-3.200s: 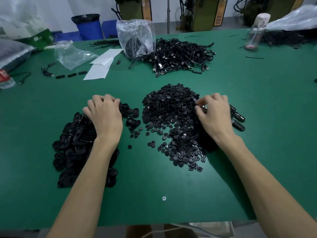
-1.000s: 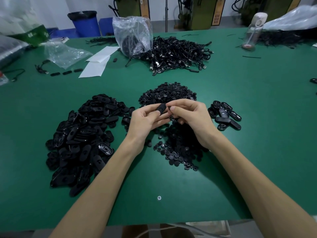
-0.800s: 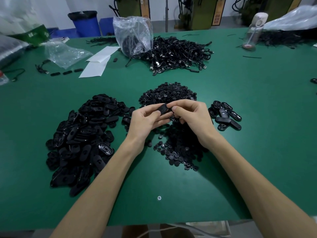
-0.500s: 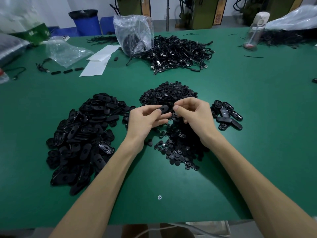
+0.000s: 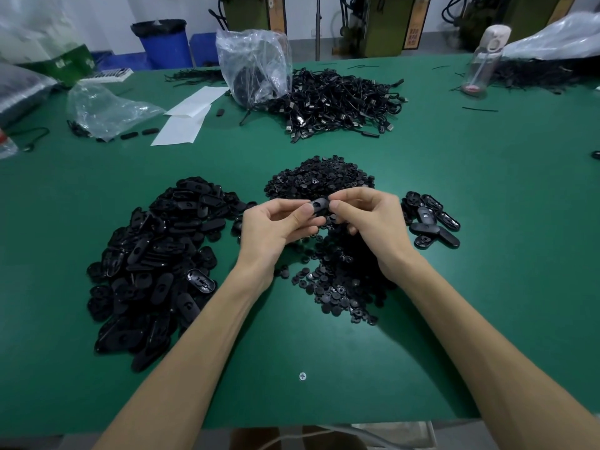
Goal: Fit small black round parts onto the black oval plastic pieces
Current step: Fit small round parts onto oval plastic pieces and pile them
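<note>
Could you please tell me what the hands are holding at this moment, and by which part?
One black oval piece, held over the table: the left hand pinches its left end, and the right hand pinches its right end.

Head-worn view, downward over green table [image 5: 487, 222]

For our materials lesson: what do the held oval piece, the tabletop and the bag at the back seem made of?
The oval piece: likely moulded plastic, black, semi-gloss, with soft highlights on its curved edge. The tabletop: a green mat or laminate, smooth with a dull sheen; unsure which. The bag: thin clear plastic film, crinkled and shiny.
</note>
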A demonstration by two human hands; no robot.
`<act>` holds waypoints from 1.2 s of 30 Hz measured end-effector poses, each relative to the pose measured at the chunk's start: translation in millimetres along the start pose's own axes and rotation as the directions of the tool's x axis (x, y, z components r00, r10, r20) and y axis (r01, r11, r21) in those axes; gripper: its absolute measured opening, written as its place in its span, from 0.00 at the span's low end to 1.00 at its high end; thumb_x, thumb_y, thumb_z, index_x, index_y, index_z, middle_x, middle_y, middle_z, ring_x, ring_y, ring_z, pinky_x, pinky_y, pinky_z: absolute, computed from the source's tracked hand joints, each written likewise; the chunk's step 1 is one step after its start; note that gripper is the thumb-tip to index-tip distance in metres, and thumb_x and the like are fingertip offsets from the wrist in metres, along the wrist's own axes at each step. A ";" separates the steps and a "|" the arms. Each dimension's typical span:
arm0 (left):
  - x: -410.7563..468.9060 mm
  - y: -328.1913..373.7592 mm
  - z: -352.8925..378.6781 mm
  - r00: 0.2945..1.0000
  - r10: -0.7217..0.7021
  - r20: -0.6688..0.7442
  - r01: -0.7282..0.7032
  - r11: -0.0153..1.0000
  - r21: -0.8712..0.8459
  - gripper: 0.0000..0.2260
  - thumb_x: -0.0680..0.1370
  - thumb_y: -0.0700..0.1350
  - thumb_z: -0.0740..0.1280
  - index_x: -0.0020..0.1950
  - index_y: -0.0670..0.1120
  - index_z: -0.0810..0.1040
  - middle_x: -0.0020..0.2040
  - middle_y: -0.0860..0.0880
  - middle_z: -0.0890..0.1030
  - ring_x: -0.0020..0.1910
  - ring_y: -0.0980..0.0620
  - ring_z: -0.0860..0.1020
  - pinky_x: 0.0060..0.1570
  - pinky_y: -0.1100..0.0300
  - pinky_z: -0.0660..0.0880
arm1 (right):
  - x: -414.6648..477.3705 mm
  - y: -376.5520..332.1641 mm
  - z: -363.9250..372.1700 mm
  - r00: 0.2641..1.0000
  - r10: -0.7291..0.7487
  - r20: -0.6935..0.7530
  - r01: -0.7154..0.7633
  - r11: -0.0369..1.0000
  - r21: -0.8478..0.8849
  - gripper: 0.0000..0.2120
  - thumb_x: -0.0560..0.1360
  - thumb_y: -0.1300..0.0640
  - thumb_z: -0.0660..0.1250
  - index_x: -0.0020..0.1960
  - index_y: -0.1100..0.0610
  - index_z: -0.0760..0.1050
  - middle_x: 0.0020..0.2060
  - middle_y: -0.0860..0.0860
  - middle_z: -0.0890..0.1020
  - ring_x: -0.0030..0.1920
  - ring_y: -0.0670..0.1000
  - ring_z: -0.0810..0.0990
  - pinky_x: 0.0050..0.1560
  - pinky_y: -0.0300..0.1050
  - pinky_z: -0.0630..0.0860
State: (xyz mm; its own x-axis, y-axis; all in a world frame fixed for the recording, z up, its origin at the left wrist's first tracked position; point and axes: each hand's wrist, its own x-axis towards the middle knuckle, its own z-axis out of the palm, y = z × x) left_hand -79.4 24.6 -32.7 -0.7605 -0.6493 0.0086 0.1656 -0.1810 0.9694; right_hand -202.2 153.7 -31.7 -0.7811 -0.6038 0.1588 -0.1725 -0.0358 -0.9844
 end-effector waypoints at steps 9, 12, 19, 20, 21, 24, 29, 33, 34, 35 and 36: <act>-1.9 -1.1 1.3 0.998 0.046 0.035 -0.047 0.998 0.047 0.09 0.75 0.38 0.76 0.55 0.38 0.85 0.46 0.40 0.88 0.48 0.43 0.88 0.49 0.60 0.83 | -1.7 -0.5 2.3 0.999 -0.047 -0.003 0.047 0.998 -0.045 0.02 0.75 0.58 0.76 0.47 0.52 0.85 0.36 0.50 0.86 0.38 0.44 0.81 0.38 0.38 0.75; -3.2 -1.2 3.0 0.997 0.063 0.055 -0.067 0.995 0.075 0.10 0.75 0.38 0.77 0.55 0.39 0.85 0.47 0.40 0.88 0.48 0.44 0.88 0.51 0.60 0.82 | -2.9 -0.8 5.4 0.995 -0.089 -0.038 0.085 0.992 -0.097 0.03 0.75 0.59 0.76 0.47 0.52 0.85 0.35 0.46 0.86 0.36 0.42 0.81 0.38 0.35 0.75; -3.8 -3.5 4.9 0.997 0.056 0.049 -0.060 0.995 0.086 0.11 0.75 0.39 0.77 0.56 0.39 0.84 0.47 0.40 0.88 0.47 0.44 0.88 0.51 0.59 0.82 | -7.0 -2.4 8.8 0.989 -0.135 -0.056 0.125 0.979 -0.163 0.03 0.76 0.59 0.74 0.47 0.52 0.84 0.35 0.45 0.87 0.38 0.43 0.85 0.43 0.35 0.78; -4.0 -3.5 5.0 0.997 0.055 0.048 -0.059 0.995 0.085 0.11 0.75 0.38 0.77 0.56 0.39 0.84 0.47 0.40 0.88 0.48 0.44 0.88 0.51 0.59 0.82 | -7.6 -2.8 9.1 0.988 -0.148 -0.051 0.137 0.974 -0.181 0.03 0.76 0.59 0.74 0.47 0.52 0.84 0.35 0.43 0.86 0.37 0.41 0.84 0.42 0.33 0.77; -4.1 -3.6 5.3 0.998 0.053 0.045 -0.057 0.995 0.081 0.11 0.75 0.38 0.77 0.56 0.39 0.84 0.47 0.40 0.88 0.48 0.43 0.88 0.51 0.59 0.82 | -8.1 -3.2 9.5 0.986 -0.160 -0.047 0.148 0.968 -0.200 0.03 0.76 0.59 0.74 0.47 0.52 0.84 0.35 0.42 0.86 0.37 0.40 0.84 0.41 0.31 0.75; -4.1 -3.4 6.0 0.998 0.045 0.035 -0.047 0.998 0.053 0.11 0.75 0.37 0.77 0.56 0.38 0.84 0.47 0.39 0.88 0.48 0.42 0.88 0.50 0.59 0.83 | -9.6 -4.2 10.6 0.982 -0.180 -0.051 0.163 0.957 -0.241 0.03 0.77 0.59 0.74 0.47 0.52 0.84 0.34 0.43 0.85 0.36 0.39 0.82 0.40 0.30 0.73; -3.9 -6.0 7.5 0.999 0.024 0.030 -0.023 0.999 -0.024 0.09 0.76 0.35 0.76 0.55 0.37 0.84 0.48 0.39 0.88 0.50 0.42 0.87 0.51 0.59 0.83 | -12.1 -4.8 14.0 0.970 -0.229 -0.078 0.193 0.927 -0.320 0.01 0.78 0.59 0.73 0.48 0.54 0.83 0.41 0.47 0.85 0.41 0.45 0.82 0.43 0.36 0.76; -3.5 -8.8 10.0 1.000 0.014 0.021 -0.013 0.999 -0.052 0.07 0.76 0.34 0.75 0.54 0.37 0.84 0.47 0.39 0.88 0.48 0.44 0.88 0.50 0.60 0.83 | -12.9 -4.0 18.8 0.961 -0.254 -0.109 0.199 0.910 -0.364 0.01 0.78 0.59 0.72 0.48 0.56 0.82 0.43 0.48 0.83 0.41 0.44 0.80 0.43 0.33 0.74; -3.3 -8.9 10.1 1.000 0.017 0.020 -0.016 0.999 -0.050 0.07 0.77 0.34 0.75 0.54 0.37 0.84 0.48 0.39 0.88 0.48 0.44 0.88 0.50 0.60 0.83 | -13.0 -3.8 19.5 0.961 -0.252 -0.118 0.194 0.911 -0.365 0.01 0.78 0.59 0.72 0.48 0.56 0.82 0.43 0.48 0.83 0.41 0.44 0.80 0.42 0.32 0.73; -3.4 -8.9 10.2 1.000 0.019 0.019 -0.018 0.999 -0.046 0.08 0.77 0.34 0.75 0.55 0.37 0.84 0.48 0.39 0.88 0.49 0.44 0.88 0.50 0.60 0.83 | -13.0 -3.6 19.9 0.961 -0.248 -0.125 0.188 0.913 -0.361 0.01 0.78 0.59 0.72 0.48 0.55 0.82 0.43 0.48 0.83 0.41 0.44 0.79 0.42 0.32 0.73; -3.4 -8.6 10.2 1.000 0.020 0.019 -0.020 0.999 -0.043 0.08 0.77 0.34 0.75 0.55 0.37 0.84 0.48 0.39 0.88 0.49 0.44 0.88 0.50 0.60 0.83 | -12.9 -3.4 19.9 0.961 -0.246 -0.128 0.186 0.915 -0.359 0.01 0.78 0.59 0.72 0.48 0.55 0.82 0.43 0.48 0.83 0.41 0.44 0.79 0.43 0.32 0.73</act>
State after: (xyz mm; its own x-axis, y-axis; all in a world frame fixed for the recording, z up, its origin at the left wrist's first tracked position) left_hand -84.7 35.9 -38.6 -0.7686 -0.6389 0.0330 0.2071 -0.1996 0.9578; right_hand -179.6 145.7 -31.8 -0.7851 -0.4691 0.4044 -0.5184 0.1404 -0.8435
